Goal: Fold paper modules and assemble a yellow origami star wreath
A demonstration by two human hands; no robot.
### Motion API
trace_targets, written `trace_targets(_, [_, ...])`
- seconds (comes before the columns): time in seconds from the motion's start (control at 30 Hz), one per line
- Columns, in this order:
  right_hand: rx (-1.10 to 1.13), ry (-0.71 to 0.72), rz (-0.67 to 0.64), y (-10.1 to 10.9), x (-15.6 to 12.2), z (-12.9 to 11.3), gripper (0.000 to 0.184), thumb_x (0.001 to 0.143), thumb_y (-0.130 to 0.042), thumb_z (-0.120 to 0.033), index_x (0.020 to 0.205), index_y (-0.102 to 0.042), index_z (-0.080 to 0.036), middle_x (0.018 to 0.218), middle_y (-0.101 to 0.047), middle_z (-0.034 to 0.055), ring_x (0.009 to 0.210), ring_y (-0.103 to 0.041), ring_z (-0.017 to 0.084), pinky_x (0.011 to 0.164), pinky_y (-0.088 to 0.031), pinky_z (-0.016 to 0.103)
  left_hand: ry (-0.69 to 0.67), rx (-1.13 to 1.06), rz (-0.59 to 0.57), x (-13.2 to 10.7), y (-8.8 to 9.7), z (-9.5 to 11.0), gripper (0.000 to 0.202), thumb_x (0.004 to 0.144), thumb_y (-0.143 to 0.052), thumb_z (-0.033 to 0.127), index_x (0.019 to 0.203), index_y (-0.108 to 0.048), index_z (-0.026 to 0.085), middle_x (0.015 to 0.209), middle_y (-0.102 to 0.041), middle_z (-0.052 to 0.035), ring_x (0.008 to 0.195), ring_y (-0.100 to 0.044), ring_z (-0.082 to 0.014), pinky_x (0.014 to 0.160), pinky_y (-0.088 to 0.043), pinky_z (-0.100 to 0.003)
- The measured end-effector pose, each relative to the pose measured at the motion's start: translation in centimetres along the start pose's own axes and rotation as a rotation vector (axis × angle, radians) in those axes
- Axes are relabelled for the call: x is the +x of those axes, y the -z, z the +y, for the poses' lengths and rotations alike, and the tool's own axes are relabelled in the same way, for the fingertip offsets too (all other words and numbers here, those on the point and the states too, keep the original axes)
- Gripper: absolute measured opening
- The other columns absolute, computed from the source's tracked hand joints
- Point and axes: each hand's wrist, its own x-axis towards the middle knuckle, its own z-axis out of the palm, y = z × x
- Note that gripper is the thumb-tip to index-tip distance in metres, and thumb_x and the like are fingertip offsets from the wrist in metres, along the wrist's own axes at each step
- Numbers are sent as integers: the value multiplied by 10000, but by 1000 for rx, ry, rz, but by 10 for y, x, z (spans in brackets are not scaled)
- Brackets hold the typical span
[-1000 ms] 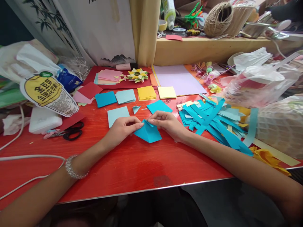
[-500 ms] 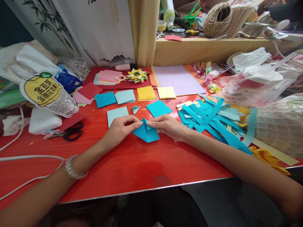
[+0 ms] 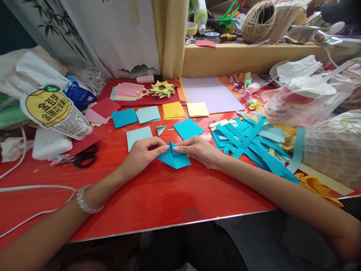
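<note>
Between my two hands is a bright blue piece of folded paper, its creased peak pointing away from me. My left hand pinches its left side between thumb and fingers. On the other side my right hand pinches a folded flap. Just beyond lie a light blue paper square, a small folded light blue triangle and a bright blue paper square. Farther back sit stacks of dark blue paper, pale blue paper, yellow paper and cream paper.
Blue paper strips are heaped to the right, near plastic bags. Black-handled scissors and a white cable lie at left. A folded paper flower sits at the back of the red table.
Both hands keep their pinch on the blue folded paper, which has barely shifted. The whole view has moved very slightly.
</note>
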Motion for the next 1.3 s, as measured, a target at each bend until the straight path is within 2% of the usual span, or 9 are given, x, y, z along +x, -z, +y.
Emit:
trace_targets(0.4, [-163, 61, 45, 0, -2, 2, 224, 620, -729, -335, 679, -699, -122, 609, -616, -5, 531, -472, 70, 537, -375, 239, 3, 28, -15, -1, -1, 0, 271, 803, -521, 402, 708, -601, 161, 685, -551, -4, 655, -472, -131, 590, -366, -231])
trace_targets(0.57, [-303, 61, 103, -2, -3, 1, 287, 612, -714, -392, 675, -690, -113, 584, -571, -12, 525, -415, 68, 516, -324, 237, 42, -17, -83, -1, 0, 1, 266, 831, -482, 401, 727, -563, 171, 632, -503, 21, 585, -437, -105, 544, -343, -217])
trace_targets(0.67, [-403, 74, 105, -3, -3, 2, 312, 636, -691, -414, 697, -691, -109, 585, -551, -12, 523, -385, 66, 506, -288, 237, 53, 5, -52, -2, -1, 4, 312, 850, -447, 423, 679, -524, 173, 584, -454, 34, 551, -409, -95, 529, -331, -214])
trace_targets(0.77, [-442, 68, 85, -3, -3, 3, 336, 647, -676, -432, 724, -692, -105, 586, -539, -12, 528, -381, 69, 507, -283, 237, 32, 28, -44, -2, -4, 4, 290, 829, -488, 424, 700, -541, 170, 647, -496, 25, 586, -430, -97, 556, -352, -214])
trace_targets(0.97, [-488, 103, 56, -4, -4, 1, 321, 660, -663, -440, 644, -642, -120, 566, -501, -29, 527, -372, 66, 503, -268, 235, -11, 13, -8, -2, -4, 2, 250, 814, -520, 384, 709, -565, 161, 694, -527, 4, 623, -451, -110, 567, -366, -222])
trace_targets(1.1, [-397, 160, 105, -2, 1, 5, 287, 669, -676, -400, 635, -579, -133, 593, -488, -34, 551, -409, 66, 516, -302, 221, 24, -136, 98, 0, -2, -1, 212, 800, -553, 347, 700, -550, 161, 646, -478, 25, 571, -401, -86, 513, -333, -203])
trace_targets(1.2, [-192, 201, 169, 1, 5, 9, 271, 688, -673, -386, 675, -559, -140, 648, -531, -15, 601, -481, 83, 570, -388, 223, 45, -185, 112, 2, -1, -2, 195, 774, -593, 320, 674, -556, 157, 616, -464, 32, 533, -372, -70, 474, -306, -192])
trace_targets(1.3, [28, 257, 141, 1, 6, 9, 264, 741, -621, -419, 743, -557, -163, 702, -560, -4, 651, -538, 102, 636, -459, 247, 59, -257, 153, 3, -1, -4, 183, 776, -594, 319, 692, -579, 157, 606, -478, 30, 502, -378, -61, 447, -316, -183])
